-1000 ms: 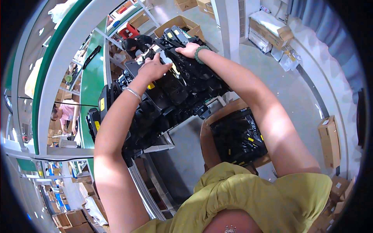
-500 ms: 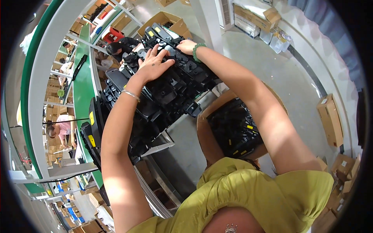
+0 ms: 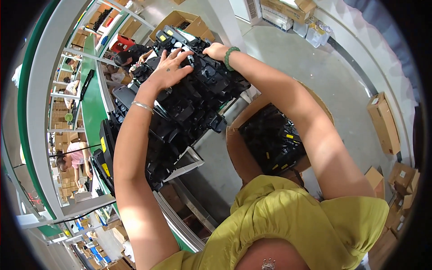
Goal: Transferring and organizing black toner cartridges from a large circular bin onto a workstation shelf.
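A pile of black moulded plastic parts [image 3: 180, 105] lies along the bench edge in front of me. My left hand [image 3: 168, 71] rests over the far part of the pile, its fingers spread and its thumb stretched to the right. A silver bangle circles that wrist. At the pile's far right edge, my right hand [image 3: 218, 51] has its fingers bent around the end of a black plastic part [image 3: 210, 74]; its fingertips are partly hidden. Green beads ring the right wrist. Some parts in the pile carry yellow labels.
An open carton [image 3: 235, 153] with more black parts stands below my right forearm. Beyond the pile is another open carton [image 3: 191, 26]. A green conveyor belt [image 3: 93, 105] runs along the left, beside a white frame. Other people work there, one in pink [image 3: 76, 157]. Boxes line the right wall.
The view has shifted slightly, moving the pile and both hands a little left. My left hand stays spread over the parts, and my right hand stays at the pile's far right edge.
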{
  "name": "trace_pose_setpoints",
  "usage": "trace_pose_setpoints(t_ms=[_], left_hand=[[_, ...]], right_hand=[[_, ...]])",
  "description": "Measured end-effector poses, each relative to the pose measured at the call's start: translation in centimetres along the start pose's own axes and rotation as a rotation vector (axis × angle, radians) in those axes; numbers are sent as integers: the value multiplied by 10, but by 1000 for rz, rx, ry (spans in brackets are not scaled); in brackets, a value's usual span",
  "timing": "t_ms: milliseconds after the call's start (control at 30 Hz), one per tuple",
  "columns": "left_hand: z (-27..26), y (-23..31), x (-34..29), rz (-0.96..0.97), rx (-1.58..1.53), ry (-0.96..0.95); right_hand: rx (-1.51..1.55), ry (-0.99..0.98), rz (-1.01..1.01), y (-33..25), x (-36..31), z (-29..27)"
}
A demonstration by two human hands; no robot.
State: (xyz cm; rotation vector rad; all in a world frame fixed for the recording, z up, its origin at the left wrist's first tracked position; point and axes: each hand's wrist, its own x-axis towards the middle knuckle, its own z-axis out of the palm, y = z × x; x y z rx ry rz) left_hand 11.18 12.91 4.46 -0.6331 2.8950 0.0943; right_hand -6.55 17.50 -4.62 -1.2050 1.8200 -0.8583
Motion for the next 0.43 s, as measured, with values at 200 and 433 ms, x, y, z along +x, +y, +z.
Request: trace_pose_setpoints(t_ms=[200, 433], left_hand=[[-2, 29, 31, -106, 151, -159], [3, 77, 44, -143, 70, -254]], right_hand=[[-371, 136, -436, 31, -15, 0], [-85, 372, -573, 49, -124, -11]])
